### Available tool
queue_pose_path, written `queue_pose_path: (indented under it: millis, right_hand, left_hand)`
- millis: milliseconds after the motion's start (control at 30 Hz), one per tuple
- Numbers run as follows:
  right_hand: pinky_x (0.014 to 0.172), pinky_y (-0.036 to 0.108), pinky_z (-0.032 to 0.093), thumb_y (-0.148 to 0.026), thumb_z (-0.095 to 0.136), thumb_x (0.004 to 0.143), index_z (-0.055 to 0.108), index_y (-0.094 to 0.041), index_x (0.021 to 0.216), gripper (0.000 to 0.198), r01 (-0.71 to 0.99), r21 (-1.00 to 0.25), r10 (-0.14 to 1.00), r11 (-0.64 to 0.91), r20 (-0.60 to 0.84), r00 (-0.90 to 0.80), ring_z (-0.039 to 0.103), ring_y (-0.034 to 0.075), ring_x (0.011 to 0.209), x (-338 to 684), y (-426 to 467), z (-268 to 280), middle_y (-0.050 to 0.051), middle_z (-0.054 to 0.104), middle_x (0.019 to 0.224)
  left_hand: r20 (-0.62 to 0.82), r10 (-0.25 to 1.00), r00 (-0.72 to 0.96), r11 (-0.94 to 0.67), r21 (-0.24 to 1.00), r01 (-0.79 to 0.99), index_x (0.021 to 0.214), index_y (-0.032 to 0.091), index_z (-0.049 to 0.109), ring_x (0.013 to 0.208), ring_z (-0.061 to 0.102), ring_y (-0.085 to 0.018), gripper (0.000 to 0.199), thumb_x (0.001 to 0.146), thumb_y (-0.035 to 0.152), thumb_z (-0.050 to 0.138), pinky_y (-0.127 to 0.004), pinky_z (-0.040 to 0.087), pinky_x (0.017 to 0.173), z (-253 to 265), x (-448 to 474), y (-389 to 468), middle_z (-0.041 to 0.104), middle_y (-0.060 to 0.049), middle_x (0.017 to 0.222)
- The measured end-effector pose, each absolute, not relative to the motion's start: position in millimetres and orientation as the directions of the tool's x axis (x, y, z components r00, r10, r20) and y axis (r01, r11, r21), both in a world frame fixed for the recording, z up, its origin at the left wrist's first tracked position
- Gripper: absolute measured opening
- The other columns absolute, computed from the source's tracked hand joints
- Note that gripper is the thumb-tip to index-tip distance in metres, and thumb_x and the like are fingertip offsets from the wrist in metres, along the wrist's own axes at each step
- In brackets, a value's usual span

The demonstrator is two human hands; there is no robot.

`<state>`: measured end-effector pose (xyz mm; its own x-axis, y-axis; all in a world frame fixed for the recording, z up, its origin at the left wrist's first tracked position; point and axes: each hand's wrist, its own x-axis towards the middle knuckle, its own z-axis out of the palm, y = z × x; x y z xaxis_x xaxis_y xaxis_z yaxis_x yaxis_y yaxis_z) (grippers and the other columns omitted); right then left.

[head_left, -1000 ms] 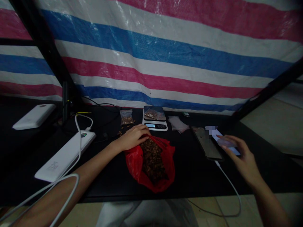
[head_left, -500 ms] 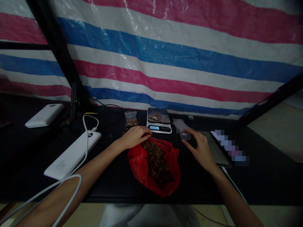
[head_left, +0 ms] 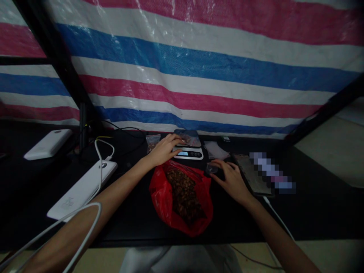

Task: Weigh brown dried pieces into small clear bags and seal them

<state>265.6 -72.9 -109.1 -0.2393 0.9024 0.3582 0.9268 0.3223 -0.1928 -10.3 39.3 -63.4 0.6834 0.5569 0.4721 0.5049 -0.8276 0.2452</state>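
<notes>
My left hand (head_left: 165,148) reaches over the left side of a small digital scale (head_left: 196,154), its fingers stretched out and the thumb apart. A clear zip bag of brown bits (head_left: 186,138) lies on the scale's plate, partly under those fingertips; I cannot tell whether they touch it. My right hand (head_left: 229,177) pinches a small clear plastic cup (head_left: 212,168) between thumb and fingers, just above the table. Between my arms stands a red plastic bag (head_left: 160,195), its mouth wide and full of brown, seed-like pieces (head_left: 183,193).
Left of the scale is another filled zip bag (head_left: 152,141); flat clear bags (head_left: 216,150) lie to its right. Two white power banks (head_left: 82,189) and a white cable occupy the left. A tablet-like slab (head_left: 253,176) lies right. Striped sheeting (head_left: 182,83) hangs behind.
My left hand has moved from the red bag's rim up and forward onto the scale's edge. My right hand has brought the clear cup left, nearer the red bag.
</notes>
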Motion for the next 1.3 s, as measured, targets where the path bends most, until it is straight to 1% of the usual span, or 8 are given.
queue_pose_path:
  millis: [267,500,733,867,933,1033,1133,1300]
  right_hand:
    - [0.1,0.047,0.025,-0.04,0.049,0.085,0.035,-0.024,0.128,0.048,0.928,-0.18,0.901,0.326,0.356,-0.247,0.05,0.023,0.115,266.3,-77.3,-106.4,0.007,0.057,0.125]
    - [0.105,0.048,0.021,-0.038,0.04,0.09,0.035,-0.024,0.129,0.042,0.924,-0.184,0.894,0.336,0.372,-0.251,0.044,0.022,0.122,265.3,-81.3,-99.4,0.008,0.052,0.13]
    - [0.107,0.051,0.016,-0.043,0.039,0.09,0.037,-0.026,0.128,0.042,0.905,-0.259,0.901,0.337,0.367,-0.23,0.044,0.022,0.121,265.5,-82.6,-95.1,0.007,0.053,0.129]
    - [0.107,0.051,0.013,-0.043,0.039,0.09,0.041,-0.027,0.126,0.039,0.887,-0.333,0.902,0.321,0.392,-0.179,0.044,0.021,0.122,266.4,-78.8,-92.0,0.005,0.055,0.127]
    - [0.106,0.052,0.017,-0.043,0.039,0.09,0.045,-0.027,0.124,0.037,0.864,-0.393,0.895,0.315,0.426,-0.132,0.046,0.022,0.12,262.4,-73.9,-86.1,0.004,0.056,0.126]
    - [0.1,0.049,0.028,-0.043,0.044,0.088,0.053,-0.027,0.117,0.035,0.806,-0.498,0.861,0.32,0.507,-0.028,0.05,0.024,0.114,245.9,-61.9,-71.7,0.005,0.06,0.12]
    - [0.093,0.042,0.039,-0.041,0.05,0.084,0.061,-0.025,0.11,0.032,0.683,-0.635,0.84,0.362,0.539,0.056,0.057,0.023,0.103,221.1,-47.2,-60.2,0.005,0.065,0.11]
    - [0.077,0.034,0.048,-0.036,0.061,0.075,0.07,-0.02,0.091,0.024,0.451,-0.834,0.919,0.319,0.388,0.068,0.064,0.021,0.082,194.8,-34.4,-67.1,0.005,0.071,0.09]
  left_hand:
    - [0.435,0.466,0.77,-0.849,-0.023,0.527,0.126,0.016,0.044,0.118,0.042,-0.025,0.053,0.08,0.037,0.06,-0.036,0.036,0.092,-58.8,39.9,78.5,0.046,-0.012,0.128]
    - [0.349,0.442,0.827,-0.853,-0.12,0.507,0.113,0.016,0.058,0.108,0.049,-0.023,0.046,0.078,0.046,0.06,-0.032,0.035,0.088,-63.9,43.2,90.5,0.058,-0.009,0.113]
    - [0.459,0.479,0.748,-0.797,-0.13,0.59,0.105,0.015,0.063,0.094,0.057,-0.019,0.026,0.091,0.025,0.043,-0.03,0.038,0.081,-64.7,45.2,85.4,0.067,-0.008,0.096]
    - [0.633,0.536,0.558,-0.745,0.045,0.665,0.097,0.015,0.067,0.093,0.059,-0.02,0.025,0.091,0.025,0.044,-0.031,0.039,0.081,-53.2,32.1,82.2,0.069,-0.008,0.098]
    - [0.709,0.591,0.385,-0.71,0.231,0.665,0.092,0.016,0.068,0.09,0.06,-0.019,0.025,0.09,0.029,0.046,-0.029,0.041,0.079,-46.0,25.5,77.4,0.07,-0.007,0.096]
    - [0.686,0.71,0.158,-0.625,0.51,0.591,0.086,0.016,0.07,0.07,0.062,-0.016,0.03,0.087,0.037,0.049,-0.025,0.042,0.066,-39.5,22.6,60.7,0.071,-0.004,0.081]
    - [0.613,0.777,0.142,-0.59,0.631,0.504,0.081,0.017,0.07,0.061,0.06,-0.014,0.029,0.084,0.041,0.054,-0.023,0.041,0.06,-42.3,26.8,33.2,0.07,-0.002,0.074]
    - [0.561,0.8,0.212,-0.593,0.689,0.417,0.08,0.018,0.069,0.066,0.062,-0.014,0.024,0.086,0.033,0.051,-0.021,0.041,0.061,-60.1,29.0,-7.4,0.07,0.0,0.075]
